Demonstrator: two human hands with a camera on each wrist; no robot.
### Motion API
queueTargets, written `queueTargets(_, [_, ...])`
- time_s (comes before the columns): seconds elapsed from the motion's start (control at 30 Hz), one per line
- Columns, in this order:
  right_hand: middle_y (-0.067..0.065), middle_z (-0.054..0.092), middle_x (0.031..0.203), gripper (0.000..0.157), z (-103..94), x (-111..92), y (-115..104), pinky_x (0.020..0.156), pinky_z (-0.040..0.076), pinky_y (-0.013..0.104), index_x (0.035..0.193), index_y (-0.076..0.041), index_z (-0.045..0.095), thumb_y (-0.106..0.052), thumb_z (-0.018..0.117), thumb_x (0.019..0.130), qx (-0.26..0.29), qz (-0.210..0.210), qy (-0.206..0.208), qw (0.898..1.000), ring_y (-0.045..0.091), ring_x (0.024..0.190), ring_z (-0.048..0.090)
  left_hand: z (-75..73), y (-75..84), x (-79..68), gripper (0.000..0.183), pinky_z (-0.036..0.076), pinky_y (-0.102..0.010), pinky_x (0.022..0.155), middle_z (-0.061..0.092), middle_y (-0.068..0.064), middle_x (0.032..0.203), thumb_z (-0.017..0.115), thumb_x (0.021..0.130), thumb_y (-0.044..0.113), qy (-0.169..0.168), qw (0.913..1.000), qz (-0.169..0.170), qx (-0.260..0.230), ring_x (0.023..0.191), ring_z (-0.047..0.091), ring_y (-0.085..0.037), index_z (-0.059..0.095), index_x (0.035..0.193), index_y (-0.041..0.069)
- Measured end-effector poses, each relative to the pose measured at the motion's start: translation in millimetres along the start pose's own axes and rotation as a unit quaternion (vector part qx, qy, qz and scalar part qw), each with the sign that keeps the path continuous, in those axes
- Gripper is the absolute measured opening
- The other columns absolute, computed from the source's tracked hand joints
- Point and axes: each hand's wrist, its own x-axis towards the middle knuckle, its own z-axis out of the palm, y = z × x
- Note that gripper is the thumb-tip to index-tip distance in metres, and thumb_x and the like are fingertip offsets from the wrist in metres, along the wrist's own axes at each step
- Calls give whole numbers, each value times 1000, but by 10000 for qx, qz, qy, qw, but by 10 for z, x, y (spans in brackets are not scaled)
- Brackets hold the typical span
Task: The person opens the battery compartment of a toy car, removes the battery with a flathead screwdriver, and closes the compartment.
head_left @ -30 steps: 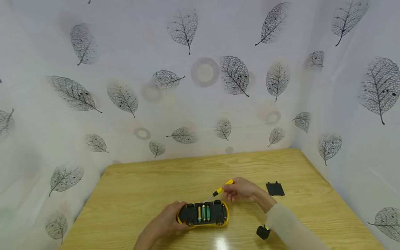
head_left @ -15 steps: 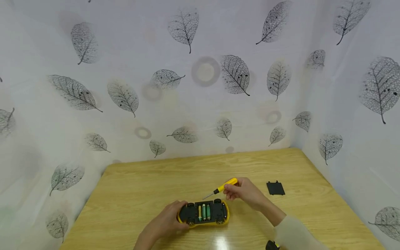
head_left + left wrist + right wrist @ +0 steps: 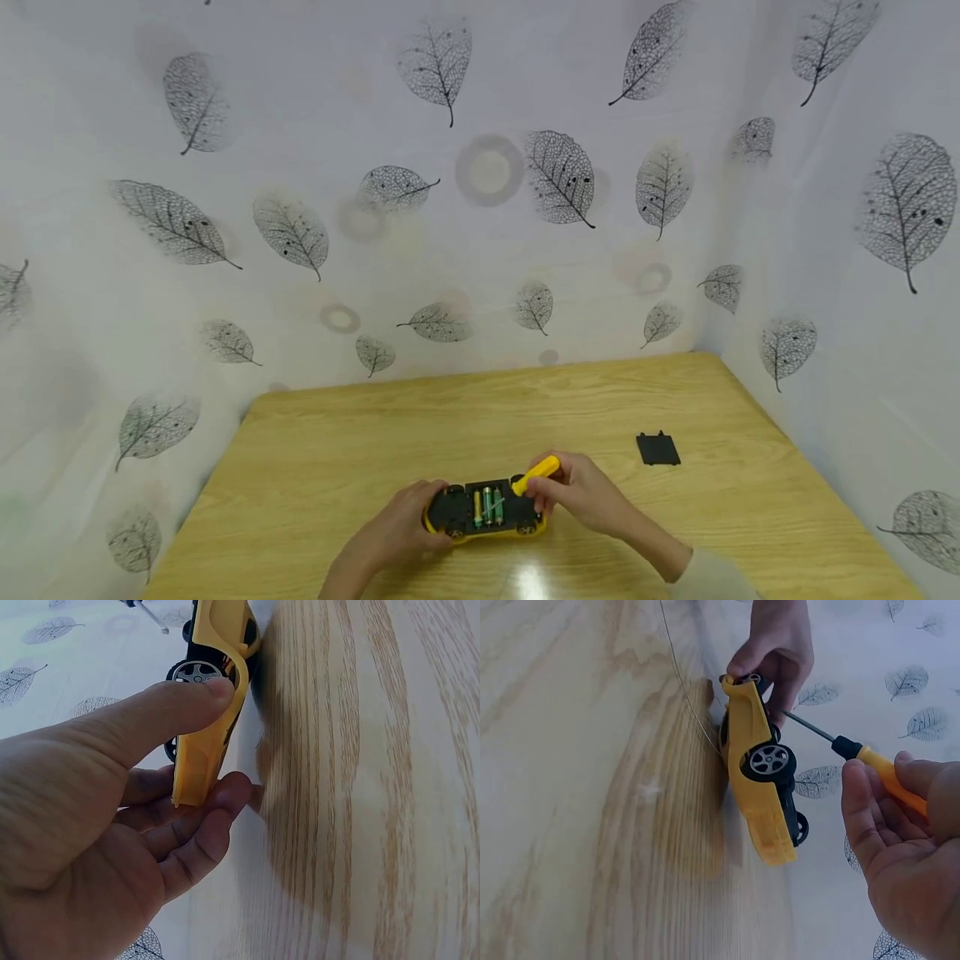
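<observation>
A yellow toy car (image 3: 448,512) lies wheels up on the table, its black underside showing. Several batteries (image 3: 488,507), side by side, fill the uncovered compartment in its middle. My left hand (image 3: 401,527) grips the car's left end; in the left wrist view the thumb presses beside a wheel (image 3: 197,673). A yellow-handled screwdriver (image 3: 540,473) is held in my right hand (image 3: 588,497), near the car's right end. Its shaft slants down-left over the batteries; whether the tip touches them I cannot tell. In the right wrist view the screwdriver (image 3: 889,777) points toward the car's underside.
A black battery cover (image 3: 658,449) with small tabs lies on the wooden table (image 3: 360,433), right of the car and further back. A leaf-patterned white curtain (image 3: 480,258) surrounds the table at the back and sides. A thin cord (image 3: 681,679) crosses the right wrist view.
The screwdriver drew back slightly from the car's far edge, then came down and nearer, so its shaft now lies over the batteries. The left hand and car have stayed in place.
</observation>
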Motion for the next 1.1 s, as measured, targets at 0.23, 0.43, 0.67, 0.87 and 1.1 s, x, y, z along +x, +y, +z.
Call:
queueTargets(0.23, [19,71,90,21,93,-58,-4,67,59,49,112,0,67,-19,64,104,-180,-78,6,9998,29,75,70,-1,9,-3,73,50,-55,91,62,-17,131,91,79,29,-10,10000,-34,-35,119,57,-41,58,138,2])
queueTargets(0.43, [18,71,88,19,139,-59,11,65,59,46,111,1,67,-15,64,104,-162,-234,22,9996,32,73,69,-3,17,-14,73,49,-55,92,62,-17,133,90,79,28,-3,10000,-78,4,119,57,-41,58,139,1])
queueTargets(0.67, [20,71,87,19,163,-51,-59,63,59,45,112,2,67,-14,64,103,-426,-450,-59,9981,33,70,69,0,11,-11,73,50,-53,89,62,-17,132,90,79,27,0,10000,-91,-2,115,58,-38,58,139,2])
queueTargets(0.87, [10,72,83,17,179,-41,-152,60,59,43,113,-1,68,-14,66,102,-868,-451,-80,9952,27,67,68,-11,16,-5,73,51,-48,86,63,-13,128,91,78,28,2,9999,-106,1,108,59,-30,59,139,3])
queueTargets(1.1, [5,70,80,22,228,-32,-302,54,53,24,114,1,67,-18,66,103,-1472,-344,-187,9883,7,61,62,-24,20,-6,71,52,-39,82,65,-7,120,91,78,29,13,10000,30,5,101,59,-24,61,137,4])
